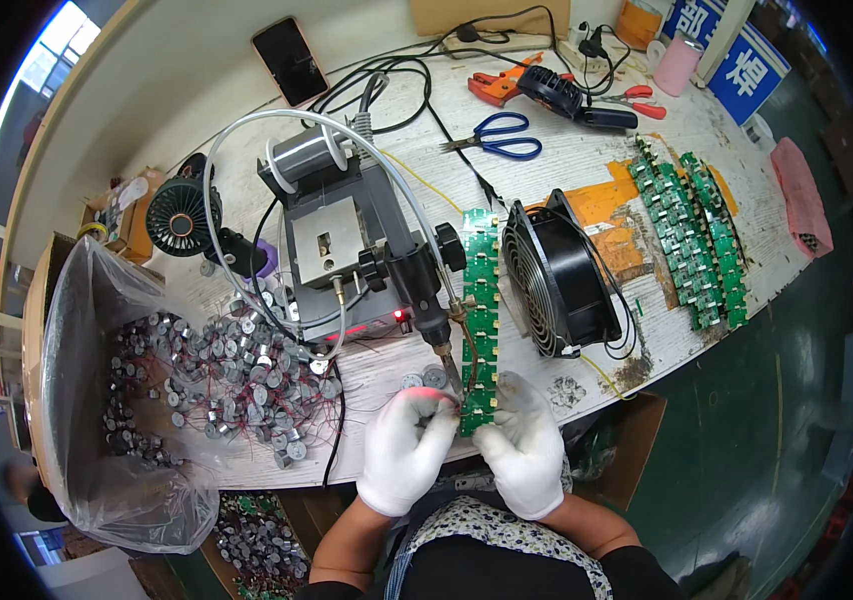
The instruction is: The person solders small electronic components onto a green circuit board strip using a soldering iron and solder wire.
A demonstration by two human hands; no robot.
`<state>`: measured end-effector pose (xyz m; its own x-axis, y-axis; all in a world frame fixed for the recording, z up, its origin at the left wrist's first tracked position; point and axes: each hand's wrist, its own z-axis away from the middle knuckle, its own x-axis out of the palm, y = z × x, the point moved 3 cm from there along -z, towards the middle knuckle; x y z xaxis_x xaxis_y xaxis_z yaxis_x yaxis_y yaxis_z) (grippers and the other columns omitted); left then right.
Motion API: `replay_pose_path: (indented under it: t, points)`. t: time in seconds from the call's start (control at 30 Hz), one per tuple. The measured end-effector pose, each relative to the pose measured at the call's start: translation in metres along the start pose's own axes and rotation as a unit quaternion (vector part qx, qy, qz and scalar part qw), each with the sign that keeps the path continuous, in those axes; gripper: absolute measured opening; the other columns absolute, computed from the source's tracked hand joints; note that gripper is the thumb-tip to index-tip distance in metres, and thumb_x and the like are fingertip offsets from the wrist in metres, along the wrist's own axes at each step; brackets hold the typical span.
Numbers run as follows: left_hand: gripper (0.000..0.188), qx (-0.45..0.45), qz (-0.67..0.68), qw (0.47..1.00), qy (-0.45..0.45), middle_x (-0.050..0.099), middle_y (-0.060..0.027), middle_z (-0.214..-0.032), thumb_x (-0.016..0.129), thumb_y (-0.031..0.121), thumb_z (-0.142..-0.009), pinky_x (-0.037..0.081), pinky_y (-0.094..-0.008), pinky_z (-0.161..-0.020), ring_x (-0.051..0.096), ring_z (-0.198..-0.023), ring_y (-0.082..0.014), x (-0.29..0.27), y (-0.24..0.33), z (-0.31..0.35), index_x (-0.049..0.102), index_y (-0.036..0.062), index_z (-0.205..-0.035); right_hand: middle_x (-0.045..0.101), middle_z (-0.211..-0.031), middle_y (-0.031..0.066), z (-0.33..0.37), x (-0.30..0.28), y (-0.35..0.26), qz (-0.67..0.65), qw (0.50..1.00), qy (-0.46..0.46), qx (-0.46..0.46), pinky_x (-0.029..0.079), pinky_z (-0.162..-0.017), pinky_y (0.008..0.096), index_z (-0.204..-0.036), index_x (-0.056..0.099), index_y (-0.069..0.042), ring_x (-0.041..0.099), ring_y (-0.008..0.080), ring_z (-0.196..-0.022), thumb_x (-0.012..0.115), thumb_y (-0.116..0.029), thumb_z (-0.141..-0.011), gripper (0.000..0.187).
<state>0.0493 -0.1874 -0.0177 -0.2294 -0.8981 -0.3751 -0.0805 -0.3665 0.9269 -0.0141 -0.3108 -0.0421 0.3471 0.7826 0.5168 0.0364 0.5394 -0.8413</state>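
Nearest, a floral-print cloth apron (507,525) covers the lap, and beneath the tabletop (377,400) at left sits a pile of small metal cylinders with green pieces (259,545). Both hands wear matte white gloves and are close together, just apart: the right hand (525,452) is clamped on the near end of a long, narrow strip of green circuit boards (483,300), while the left hand (402,448) has its fingertips bunched at the strip's left edge; what they pinch is hidden. The strip lies lengthwise, running away from the person, under the slim metal tip of a dark soldering tool (422,300). To the left, round-ended grey cylinders with thin red wires (257,385) spill in a heap from a box lined with crinkled clear plastic (97,330). Right of the strip stands a square black fan (562,275) with a ringed wire grille, and beyond it jagged rows of green boards (682,235) lie near scuffed orange patches. Farther off are a spool of grey wire (309,158), blue-handled scissors (507,136), orange-handled pliers (500,86) and a flat, glossy phone (290,62).
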Motion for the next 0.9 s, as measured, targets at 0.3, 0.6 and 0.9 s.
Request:
replay_pose_path:
  t: [0.3,0.6,0.9]
  points:
    - [0.008,-0.022,-0.02,0.996,-0.079,0.059,-0.0093,-0.07,0.063,0.007,-0.083,0.045,-0.0301,-0.055,0.056,-0.058,-0.0175,-0.005,0.003,-0.009,0.058,0.0006,-0.083,0.051,-0.123,0.0166,0.003,0.001,-0.005,0.007,1.0,-0.021,0.005,0.048,-0.09,0.0314,-0.134,0.033,0.006,0.058,0.0219,-0.106,0.048,0.016,-0.081,0.057]
    - [0.013,0.096,-0.132,0.984,-0.073,0.059,-0.0105,-0.07,0.067,0.002,-0.07,0.048,-0.0341,-0.054,0.058,-0.058,-0.0252,-0.007,0.019,-0.018,0.055,0.0042,-0.075,0.051,-0.123,0.0167,0.005,-0.001,-0.001,-0.003,0.999,-0.017,0.029,0.048,-0.088,0.033,-0.134,0.032,0.006,0.057,0.0232,-0.106,0.051,0.015,-0.08,0.058]
    - [0.017,0.107,-0.184,0.976,-0.053,0.057,-0.0094,-0.068,0.068,0.003,-0.068,0.048,-0.037,-0.054,0.058,-0.059,-0.0276,-0.005,0.021,-0.017,0.053,0.0068,-0.074,0.052,-0.123,0.0172,0.004,-0.001,0.003,0.013,0.999,-0.023,0.02,0.051,-0.087,0.031,-0.135,0.032,0.007,0.06,0.0229,-0.105,0.051,0.015,-0.082,0.057]
